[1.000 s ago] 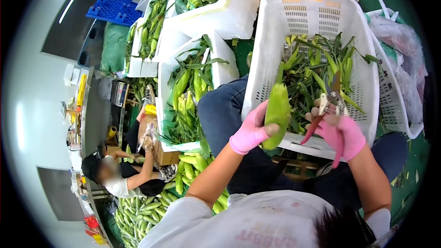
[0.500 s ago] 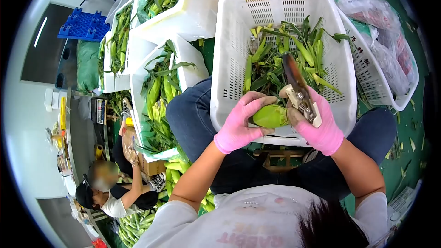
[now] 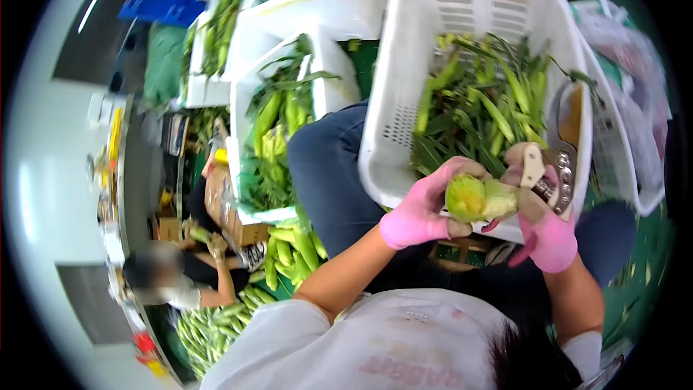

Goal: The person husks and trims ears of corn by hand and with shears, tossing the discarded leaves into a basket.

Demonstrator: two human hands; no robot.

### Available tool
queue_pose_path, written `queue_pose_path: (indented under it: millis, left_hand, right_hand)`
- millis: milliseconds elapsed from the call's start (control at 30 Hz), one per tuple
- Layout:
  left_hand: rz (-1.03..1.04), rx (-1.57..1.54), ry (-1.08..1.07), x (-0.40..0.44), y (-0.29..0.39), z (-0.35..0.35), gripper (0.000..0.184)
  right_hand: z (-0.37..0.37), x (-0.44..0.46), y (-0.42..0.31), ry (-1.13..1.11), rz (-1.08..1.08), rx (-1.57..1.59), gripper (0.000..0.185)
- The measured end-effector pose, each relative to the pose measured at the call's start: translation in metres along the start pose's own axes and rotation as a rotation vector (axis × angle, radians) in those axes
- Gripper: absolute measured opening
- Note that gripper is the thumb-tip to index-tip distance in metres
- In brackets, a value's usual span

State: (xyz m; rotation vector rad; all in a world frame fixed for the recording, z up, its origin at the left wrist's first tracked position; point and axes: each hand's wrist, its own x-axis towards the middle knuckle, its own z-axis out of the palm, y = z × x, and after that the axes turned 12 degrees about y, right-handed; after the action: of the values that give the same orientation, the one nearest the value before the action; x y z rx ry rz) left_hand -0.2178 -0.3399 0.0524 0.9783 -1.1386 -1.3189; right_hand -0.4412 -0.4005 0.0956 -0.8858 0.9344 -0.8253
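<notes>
Corn (image 3: 465, 198) up over crate (image 3: 395, 119) near edge. L grip (image 3: 427, 209) wrapped round it; R grip (image 3: 546, 235) clenched on shears (image 3: 533, 165), up against corn's pale end. Prob. light, firm core, husk smooth, maybe slick; could bruise. Best hold: mid-body, w/ pale end clear.

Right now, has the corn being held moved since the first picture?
Yes. Judged against the white crate, the held corn has moved right, along the crate's near edge.
</notes>
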Motion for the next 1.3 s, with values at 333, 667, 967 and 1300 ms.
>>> queue_pose_path:
  millis: [333,667,967,1300]
  left_hand:
    - [-0.36,1.514,1.089,-0.267,0.077,-0.155,0.051]
    - [-0.024,1.352,1.503,-0.326,0.011,-0.297,0.035]
    - [-0.882,1.694,1.186,-0.104,-0.068,-0.432,0.025]
    - [-0.555,1.129,1.217,-0.183,-0.051,-0.412,0.083]
  right_hand:
    - [-0.029,0.051,0.063,-0.301,0.568,0.562,0.054]
    - [-0.019,0.078,0.079,-0.366,0.522,0.441,0.065]
    - [-0.017,0.082,0.086,-0.236,0.554,0.468,0.06]
    - [-0.001,0.071,0.071,-0.113,0.353,0.324,0.057]
